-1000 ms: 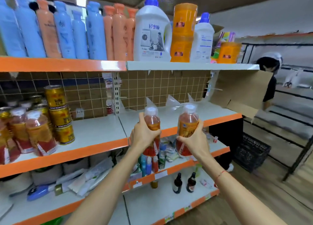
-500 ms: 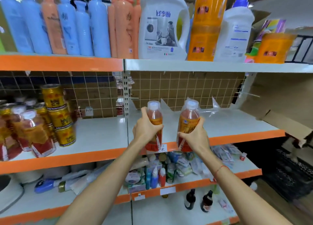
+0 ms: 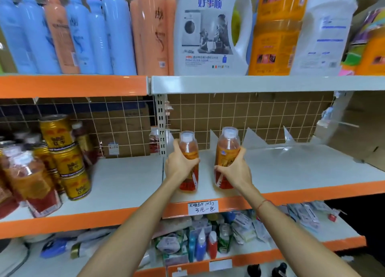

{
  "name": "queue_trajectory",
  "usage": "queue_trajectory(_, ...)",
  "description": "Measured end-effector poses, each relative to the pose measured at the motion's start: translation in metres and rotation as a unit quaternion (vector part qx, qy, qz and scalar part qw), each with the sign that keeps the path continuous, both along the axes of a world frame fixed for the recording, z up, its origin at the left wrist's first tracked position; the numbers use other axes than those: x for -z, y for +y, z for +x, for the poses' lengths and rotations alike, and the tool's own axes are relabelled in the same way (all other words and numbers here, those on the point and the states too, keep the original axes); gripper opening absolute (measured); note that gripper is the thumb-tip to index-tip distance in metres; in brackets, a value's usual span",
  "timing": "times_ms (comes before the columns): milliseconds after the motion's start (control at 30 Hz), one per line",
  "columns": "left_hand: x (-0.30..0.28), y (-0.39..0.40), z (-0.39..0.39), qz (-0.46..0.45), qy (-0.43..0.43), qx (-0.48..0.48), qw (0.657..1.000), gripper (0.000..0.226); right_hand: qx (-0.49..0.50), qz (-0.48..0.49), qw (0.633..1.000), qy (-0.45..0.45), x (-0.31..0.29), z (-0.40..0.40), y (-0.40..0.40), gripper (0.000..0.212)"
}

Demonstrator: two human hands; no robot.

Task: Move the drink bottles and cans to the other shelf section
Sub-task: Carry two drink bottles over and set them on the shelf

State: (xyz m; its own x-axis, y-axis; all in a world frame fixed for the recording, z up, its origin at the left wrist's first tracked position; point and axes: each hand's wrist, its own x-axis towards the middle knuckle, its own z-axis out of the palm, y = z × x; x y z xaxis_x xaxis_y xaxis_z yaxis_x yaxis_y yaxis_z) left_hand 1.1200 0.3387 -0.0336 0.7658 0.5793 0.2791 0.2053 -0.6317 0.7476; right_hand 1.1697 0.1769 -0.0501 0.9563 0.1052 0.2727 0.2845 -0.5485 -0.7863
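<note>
Head view: the left hand (image 3: 179,163) is wrapped round the middle of one orange drink bottle (image 3: 189,164), and the right hand (image 3: 234,170) is wrapped round a second bottle (image 3: 227,149) just beside it. Both bottles stand upright with white caps, their bases on or just at the white board of the right shelf section (image 3: 302,168), near its front left corner. Whether the bases fully rest on the board cannot be told. The two bottles are near each other but apart. A handwritten price tag (image 3: 203,207) sits on the orange front edge below them.

On the left shelf section (image 3: 125,183), well apart from the hands, gold cans (image 3: 68,162) are stacked in a column, with more drink bottles (image 3: 31,181) crowded at the far left, blurred. A slotted metal post (image 3: 161,122) divides the two sections.

The shelf above carries blue and peach bottles (image 3: 116,33), a white detergent jug (image 3: 210,31) and orange containers (image 3: 277,31). A thin red string (image 3: 263,203) circles the right wrist.
</note>
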Motion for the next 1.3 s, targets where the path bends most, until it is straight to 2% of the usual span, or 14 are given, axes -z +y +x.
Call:
queue_trajectory(233, 0.020, -0.003, 0.014, -0.004, 0.002, -0.034, 0.999, 0.084, -0.023, -0.014, 0.998, 0.049, 0.029, 0.028, 0.004, 0.082)
queue_trajectory(400, 0.022, -0.008, 0.024, -0.008, 0.000, -0.061, 0.998, 0.079, -0.048, 0.014, 0.998, 0.038, 0.036, 0.047, 0.004, 0.079)
queue_trajectory(533, 0.031, -0.009, 0.027, 0.003, -0.021, -0.066, 0.998, 0.084, -0.093, 0.032, 0.995, 0.033, 0.043, 0.054, 0.000, 0.086)
queue_trajectory(600, 0.036, -0.005, 0.027, -0.011, -0.024, -0.044, 0.999, 0.091, -0.133, 0.030, 0.990, 0.042, 0.046, 0.059, -0.009, 0.094)
queue_trajectory(700, 0.047, 0.005, 0.018, -0.075, -0.024, 0.055, 0.995, 0.110, -0.194, -0.012, 0.978, 0.070, 0.051, 0.064, -0.026, 0.111)
queue_trajectory(800, 0.059, 0.013, 0.006, -0.138, 0.013, 0.128, 0.982, 0.118, -0.201, -0.038, 0.976, 0.078, 0.058, 0.063, -0.032, 0.115)
queue_trajectory(1033, 0.074, 0.014, 0.012, -0.088, 0.010, 0.101, 0.991, 0.099, -0.180, -0.043, 0.982, 0.023, 0.065, 0.065, -0.024, 0.106)
queue_trajectory(1300, 0.078, 0.025, 0.042, -0.085, -0.020, 0.092, 0.992, 0.097, -0.184, -0.011, 0.983, 0.006, 0.067, 0.084, 0.004, 0.102)
